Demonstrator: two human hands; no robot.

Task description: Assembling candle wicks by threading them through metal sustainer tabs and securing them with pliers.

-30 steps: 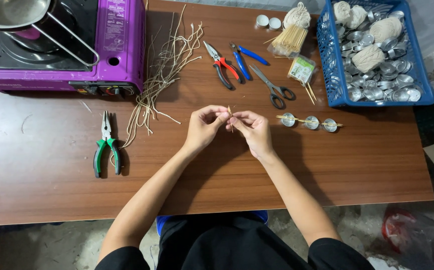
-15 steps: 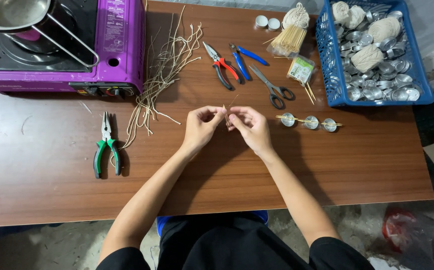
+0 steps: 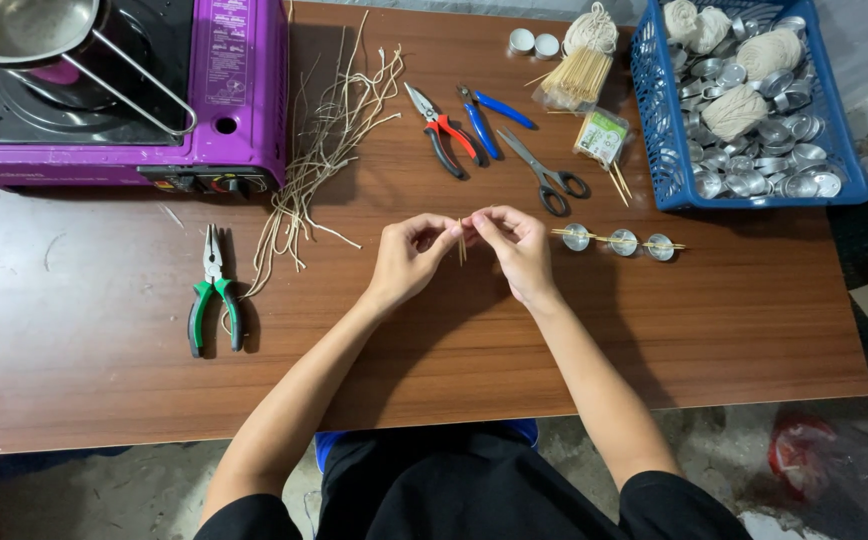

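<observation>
Wick strand (image 3: 462,240), thin and pale, sits pinched between both hands just above the middle of the brown desk (image 3: 104,380), its short end hanging down between the fingertips.

Starting far left: a purple portable stove (image 3: 224,110) at the back corner carries a steel pan (image 3: 14,25). In front of it, green-handled pliers (image 3: 214,295) lie flat on the desk. Next, a loose bundle of pale wick cords (image 3: 329,140) fans out from the stove's edge toward the pliers.

Now the centre. The left hand (image 3: 409,262) is closed on the wick strand, thumb and forefinger pressed together at its tip. The right hand (image 3: 516,245) meets it, fingers nipped on the same strand; the fingertips of the 2 hands are touching.

Behind them lie red-handled pliers (image 3: 441,140), blue-handled pliers (image 3: 484,115) and grey scissors (image 3: 546,175), side by side. A bunch of thin wooden sticks (image 3: 576,75) rests further back.

Just right of the right hand, 3 small metal cups (image 3: 622,242) sit in a row along a thin stick. At the far right, a blue basket (image 3: 654,130) holds many more metal cups and balls of pale string.
</observation>
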